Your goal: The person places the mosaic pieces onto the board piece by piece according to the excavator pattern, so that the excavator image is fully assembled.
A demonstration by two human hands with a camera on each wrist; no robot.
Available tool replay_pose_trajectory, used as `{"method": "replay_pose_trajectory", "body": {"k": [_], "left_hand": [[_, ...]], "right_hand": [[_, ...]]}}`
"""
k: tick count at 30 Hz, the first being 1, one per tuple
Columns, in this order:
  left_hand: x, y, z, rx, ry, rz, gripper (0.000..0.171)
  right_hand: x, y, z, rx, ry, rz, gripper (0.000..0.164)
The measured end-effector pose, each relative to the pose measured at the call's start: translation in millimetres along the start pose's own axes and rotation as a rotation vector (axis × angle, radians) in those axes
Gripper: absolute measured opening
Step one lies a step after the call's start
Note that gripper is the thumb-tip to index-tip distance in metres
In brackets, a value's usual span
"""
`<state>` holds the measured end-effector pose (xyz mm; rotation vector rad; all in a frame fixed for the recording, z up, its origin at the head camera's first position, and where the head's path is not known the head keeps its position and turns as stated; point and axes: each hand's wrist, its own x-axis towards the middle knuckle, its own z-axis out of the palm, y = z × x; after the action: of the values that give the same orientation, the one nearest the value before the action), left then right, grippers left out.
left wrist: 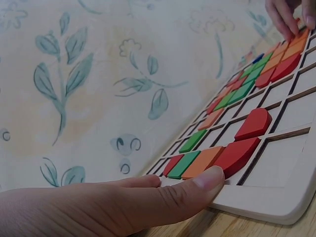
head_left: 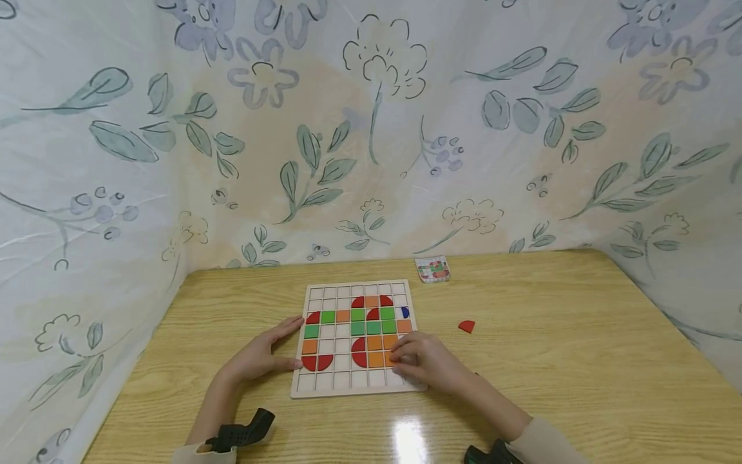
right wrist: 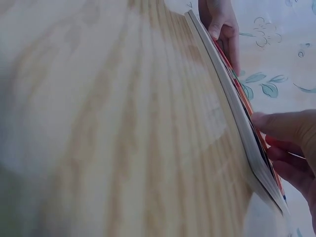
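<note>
A square wooden grid board point(head_left: 342, 383) lies on the table, several cells filled with red rounded pieces point(head_left: 359, 352), orange tiles point(head_left: 375, 343) and green tiles point(head_left: 373, 327). My left hand point(head_left: 261, 353) touches the board's left edge with thumb and fingers spread apart; in the left wrist view the thumb lies beside a red rounded piece point(left wrist: 241, 154). Over the board's right side, my right hand point(head_left: 426, 361) pinches a small orange tile point(head_left: 391, 356) at the end of the orange row. Its fingers partly cover that tile. In the right wrist view, the board point(right wrist: 232, 103) appears nearly edge-on.
A loose red quarter-round piece point(head_left: 466, 327) lies right of the board. A small printed pattern card point(head_left: 432, 269) sits near the table's back edge. A blue rounded piece point(head_left: 404, 312) is in a right-hand cell. Flower-patterned cloth point(head_left: 371, 129) hangs behind the wooden table point(head_left: 556, 348).
</note>
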<state>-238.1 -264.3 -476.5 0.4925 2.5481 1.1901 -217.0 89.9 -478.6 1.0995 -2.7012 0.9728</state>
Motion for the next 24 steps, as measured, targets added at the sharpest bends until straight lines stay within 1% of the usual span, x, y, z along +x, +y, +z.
{"method": "replay_pose_trajectory", "body": {"k": [3,6,9,13,15,19,20,22,24], "left_hand": [[0.5,-0.8,0.4,-0.011,-0.001,-0.001,0.084],[0.8,-1.2,0.5,-0.02,-0.002,0.002,0.084],[0.5,-1.4,0.3,-0.017,0.0,0.006,0.084],[0.1,-1.0,-0.3,-0.015,0.003,0.003,0.084],[0.1,-0.9,-0.6,-0.021,0.001,-0.003,0.085],[0.3,-1.1,-0.6,-0.027,-0.003,-0.008,0.085],[0.5,-1.5,-0.5,-0.027,-0.004,-0.008,0.086],[0.9,-1.9,-0.2,-0.034,-0.005,-0.011,0.086],[1.2,-2.5,0.2,-0.029,-0.007,-0.009,0.086]], "right_hand": [[-3,2,-2,0.063,0.001,0.063,0.013],[-7,6,-8,0.135,0.024,0.151,0.017],[-12,11,-17,0.186,0.087,0.202,0.02],[-21,23,-29,0.203,0.177,0.242,0.024],[-26,29,-35,0.227,0.206,0.294,0.025],[-34,41,-47,0.361,0.271,0.384,0.03],[-36,44,-50,0.394,0.291,0.396,0.03],[-39,51,-55,0.433,0.332,0.388,0.031],[-43,58,-60,0.438,0.367,0.369,0.032]]}}
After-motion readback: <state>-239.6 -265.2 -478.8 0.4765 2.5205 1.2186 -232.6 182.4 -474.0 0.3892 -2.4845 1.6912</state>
